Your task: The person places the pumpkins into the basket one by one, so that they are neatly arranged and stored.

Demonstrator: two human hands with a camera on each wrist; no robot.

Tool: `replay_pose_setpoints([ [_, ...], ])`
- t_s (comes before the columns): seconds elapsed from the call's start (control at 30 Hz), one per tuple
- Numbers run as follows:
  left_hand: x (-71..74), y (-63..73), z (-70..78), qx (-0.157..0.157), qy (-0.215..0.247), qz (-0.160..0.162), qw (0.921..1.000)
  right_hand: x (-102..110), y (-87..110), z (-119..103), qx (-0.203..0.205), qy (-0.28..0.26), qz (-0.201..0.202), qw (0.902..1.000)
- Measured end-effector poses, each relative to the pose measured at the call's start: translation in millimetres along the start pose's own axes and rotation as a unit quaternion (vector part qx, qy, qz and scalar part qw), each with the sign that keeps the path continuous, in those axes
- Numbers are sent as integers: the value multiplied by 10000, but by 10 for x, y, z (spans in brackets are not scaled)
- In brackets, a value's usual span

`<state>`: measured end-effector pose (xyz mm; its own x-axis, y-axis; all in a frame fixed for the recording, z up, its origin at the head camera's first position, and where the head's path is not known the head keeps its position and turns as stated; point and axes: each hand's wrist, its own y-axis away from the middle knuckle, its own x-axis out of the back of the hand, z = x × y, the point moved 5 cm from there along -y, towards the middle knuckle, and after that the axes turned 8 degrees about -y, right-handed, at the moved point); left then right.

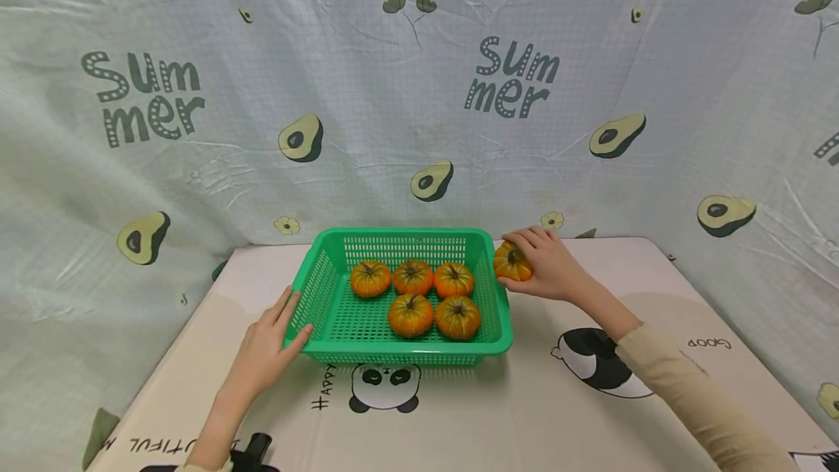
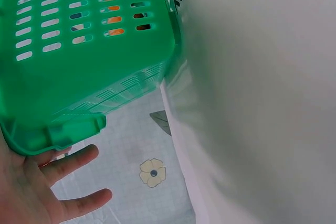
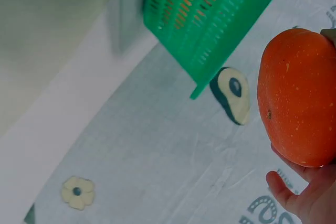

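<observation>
A green plastic basket [image 1: 406,347] sits on the table, with several small orange-green pumpkins [image 1: 411,315] standing inside toward its middle and right. At the basket's left side, my left hand [image 1: 261,352] rests against the rim, fingers spread and fairly straight. The left wrist view shows those fingers [image 2: 73,166] reaching out under the rim. My right hand [image 1: 550,268] holds another small pumpkin [image 1: 511,262] just beside the basket's right rim, gripped between thumb and fingers. In the right wrist view this pumpkin [image 3: 296,98] shows its smooth orange underside, apart from the basket wall.
A pale tablecloth [image 1: 485,414] with panda prints and lettering covers the table. Behind and at both sides hangs a light cloth [image 1: 367,93] printed with avocados and words. A dark object [image 1: 255,450] shows by the left wrist.
</observation>
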<state>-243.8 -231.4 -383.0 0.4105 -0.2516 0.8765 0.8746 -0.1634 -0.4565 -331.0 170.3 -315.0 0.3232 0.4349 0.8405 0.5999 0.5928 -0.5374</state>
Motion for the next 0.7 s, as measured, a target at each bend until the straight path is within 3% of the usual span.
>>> replay_pose_setpoints([
  [0.7,-8,4,-7,73,43,-65,9999,-65,-481,-611,1049,-147,-540,9929],
])
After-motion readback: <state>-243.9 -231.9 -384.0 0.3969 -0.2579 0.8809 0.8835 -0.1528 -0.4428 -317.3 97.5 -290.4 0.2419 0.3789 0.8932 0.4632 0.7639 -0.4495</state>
